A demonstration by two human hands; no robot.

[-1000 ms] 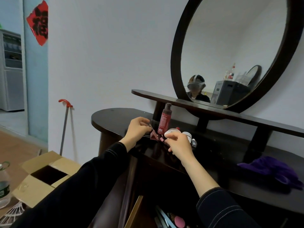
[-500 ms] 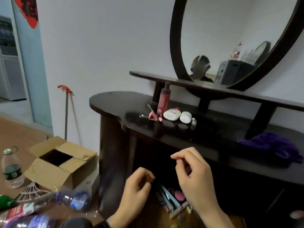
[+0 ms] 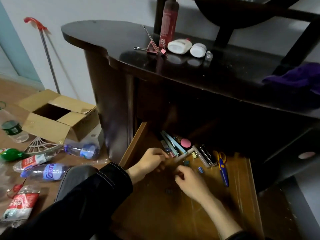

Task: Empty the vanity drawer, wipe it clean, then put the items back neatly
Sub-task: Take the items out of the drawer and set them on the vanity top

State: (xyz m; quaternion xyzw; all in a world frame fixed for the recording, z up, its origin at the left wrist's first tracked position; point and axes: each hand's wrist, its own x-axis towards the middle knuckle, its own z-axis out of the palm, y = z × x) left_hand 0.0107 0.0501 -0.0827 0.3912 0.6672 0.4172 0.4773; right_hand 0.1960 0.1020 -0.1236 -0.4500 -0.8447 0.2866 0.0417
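Both the left hand and right hand have dropped from the vanity top into the drawer. Blur hides whether they grip anything, but emptying evidently continues.

On the wooden floor to your left sits an open cardboard box, flaps spread. Behind it a metal pole with a red handle leans against the white wall. Just in front of the box lie a white fan-shaped plastic piece and a clear blue-labelled bottle. Nearer you lie a second blue-labelled bottle, a green bottle at the floor's left edge, and a crushed red-labelled bottle (print unreadable).
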